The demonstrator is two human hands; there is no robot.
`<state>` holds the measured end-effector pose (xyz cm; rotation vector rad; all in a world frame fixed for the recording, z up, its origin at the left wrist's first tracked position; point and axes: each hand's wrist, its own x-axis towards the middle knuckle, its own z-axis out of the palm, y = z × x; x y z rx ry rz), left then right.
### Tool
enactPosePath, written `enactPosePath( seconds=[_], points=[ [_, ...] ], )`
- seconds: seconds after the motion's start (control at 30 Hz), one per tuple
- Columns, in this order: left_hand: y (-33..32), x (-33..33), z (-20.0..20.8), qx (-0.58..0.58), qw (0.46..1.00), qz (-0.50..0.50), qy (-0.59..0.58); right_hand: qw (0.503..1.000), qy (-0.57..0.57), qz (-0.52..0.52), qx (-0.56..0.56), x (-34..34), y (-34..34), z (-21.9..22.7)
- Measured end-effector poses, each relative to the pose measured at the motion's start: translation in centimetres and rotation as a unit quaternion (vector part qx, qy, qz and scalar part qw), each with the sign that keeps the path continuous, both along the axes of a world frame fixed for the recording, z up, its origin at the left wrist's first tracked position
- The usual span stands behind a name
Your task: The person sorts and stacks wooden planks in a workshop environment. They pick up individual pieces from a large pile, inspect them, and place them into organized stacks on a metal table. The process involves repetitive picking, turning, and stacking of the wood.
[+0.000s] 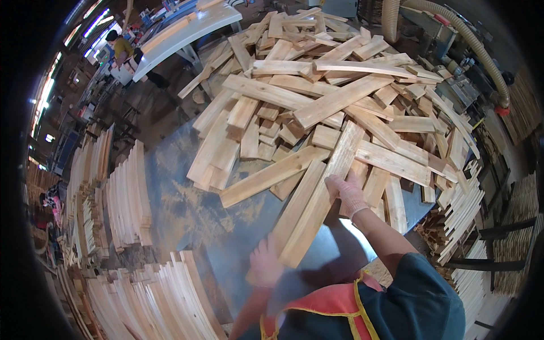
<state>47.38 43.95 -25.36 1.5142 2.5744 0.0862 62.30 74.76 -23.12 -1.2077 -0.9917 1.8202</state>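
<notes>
A long pale wooden board (331, 190) slants from the pile toward me, its near end over the blue-grey metal table (187, 164). My right hand (348, 195), in a light glove, is closed on its right edge, thumb on top. A second, shorter board (303, 201) lies close along its left side. At the near end of these two boards is my left hand (264, 263), somewhat blurred, its fingers closed against the shorter board's end. Part of that grip is hidden. Just beyond, a large heap of loose boards (340, 105) covers the far part of the table.
Stacked narrow slats (153, 300) stand at the near left, with another stack (127, 198) behind. More slats (462, 215) are piled at the right. A ribbed hose (487, 56) curves down at the far right. At the far left, a person (120, 48) is near a white-topped table (190, 34). Sawdust lies on the tabletop.
</notes>
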Motion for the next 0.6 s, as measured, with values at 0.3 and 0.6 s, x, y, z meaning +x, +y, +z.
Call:
enactPosePath(
  seconds=[0.3, 0.6],
  points=[
    [-24.0, -0.6, -2.5, -0.053, 0.985, 0.165, 0.024, 0.97, 0.103, 0.057, -0.21, -3.6, -14.4, -3.6],
    [-41.3, -1.1, -3.7, -0.124, 0.934, 0.244, 0.23, 0.943, 0.071, 0.155, -0.284, -6.3, -29.1, -6.4]
  ],
)
